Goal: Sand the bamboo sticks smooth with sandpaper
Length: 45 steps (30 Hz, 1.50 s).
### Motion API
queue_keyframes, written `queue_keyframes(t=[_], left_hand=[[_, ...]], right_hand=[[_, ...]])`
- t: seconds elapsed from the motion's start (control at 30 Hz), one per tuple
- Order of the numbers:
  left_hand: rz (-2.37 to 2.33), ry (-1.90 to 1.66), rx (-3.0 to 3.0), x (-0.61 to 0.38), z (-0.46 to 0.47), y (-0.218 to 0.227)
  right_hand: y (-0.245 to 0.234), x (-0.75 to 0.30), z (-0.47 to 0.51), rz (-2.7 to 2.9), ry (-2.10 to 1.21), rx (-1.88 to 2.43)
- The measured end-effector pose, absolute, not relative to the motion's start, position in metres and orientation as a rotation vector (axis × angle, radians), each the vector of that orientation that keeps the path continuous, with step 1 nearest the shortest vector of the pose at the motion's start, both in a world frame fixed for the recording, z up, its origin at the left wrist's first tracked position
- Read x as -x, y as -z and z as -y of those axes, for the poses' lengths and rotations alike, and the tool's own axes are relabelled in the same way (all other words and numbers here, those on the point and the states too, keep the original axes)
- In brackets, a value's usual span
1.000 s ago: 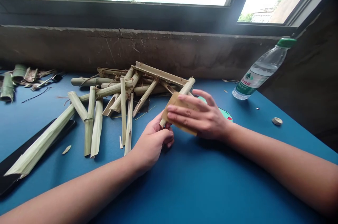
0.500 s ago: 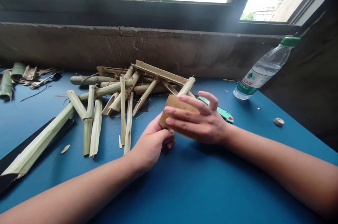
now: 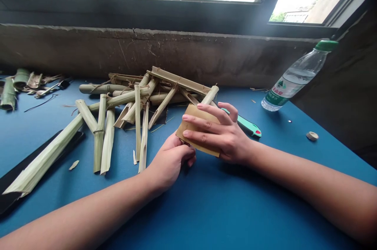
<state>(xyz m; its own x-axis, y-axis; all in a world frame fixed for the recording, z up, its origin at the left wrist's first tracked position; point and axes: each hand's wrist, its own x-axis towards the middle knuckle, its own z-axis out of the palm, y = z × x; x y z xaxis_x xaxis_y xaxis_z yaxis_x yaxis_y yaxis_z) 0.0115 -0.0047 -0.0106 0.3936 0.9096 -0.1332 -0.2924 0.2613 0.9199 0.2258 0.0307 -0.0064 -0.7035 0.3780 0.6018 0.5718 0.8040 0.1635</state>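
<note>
My right hand (image 3: pixel 228 134) presses a small tan sheet of sandpaper (image 3: pixel 193 112) with its fingers laid across the top. The thumb is out of sight beneath. My left hand (image 3: pixel 173 159) is closed just to the left, with its thumb and curled fingers against the sheet's lower left edge. Whatever it grips is hidden under the sandpaper. Just behind my right hand lies a mint-green utility knife (image 3: pixel 249 126), partly covered by the fingers. Beyond both hands spreads a pile of split bamboo pieces (image 3: pixel 165 106), some tied with brown twine.
A water bottle (image 3: pixel 287 87) with a green cap stands at the back right, close to a small cut bamboo piece (image 3: pixel 312 136). On the left, a long bamboo strip (image 3: pixel 44 159) lies over a black flat object (image 3: pixel 8 203). Bamboo offcuts (image 3: pixel 8 94) sit at the far left.
My right hand and the sandpaper have shifted slightly left and down, showing more of the knife. My left hand stays nearly in place. The whole view has moved very slightly.
</note>
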Motion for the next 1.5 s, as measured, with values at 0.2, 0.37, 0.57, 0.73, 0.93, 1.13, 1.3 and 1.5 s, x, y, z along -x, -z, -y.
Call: queue_keyframes(t=[0.2,0.37,0.57,0.73,0.93,1.13,1.3,1.5], left_hand=[[-0.769,-0.946,-0.972,-0.011,0.005,0.011],[-0.732,-0.94,-0.972,-0.011,0.005,0.011],[-0.758,-0.934,-0.936,-0.012,0.006,0.006],[-0.722,-0.92,-0.852,-0.014,0.006,-0.002],[-0.632,-0.869,-0.796,-0.01,0.006,-0.004],[-0.649,-0.885,-0.929,-0.01,0.007,-0.004],[-0.66,-0.904,-0.884,-0.009,0.006,-0.003],[-0.676,-0.882,-0.869,-0.008,0.006,-0.004]], right_hand=[[0.004,-0.223,-0.031,2.391,0.4,0.77],[0.004,-0.227,-0.031,2.367,0.503,0.825],[0.008,-0.228,-0.035,2.426,0.52,0.701],[0.009,-0.231,-0.038,2.332,0.52,0.882],[0.008,-0.229,-0.037,2.33,0.489,0.831],[0.01,-0.231,-0.04,2.236,0.417,0.844],[0.01,-0.234,-0.042,2.248,0.453,0.809],[0.013,-0.233,-0.046,2.191,0.394,0.929]])
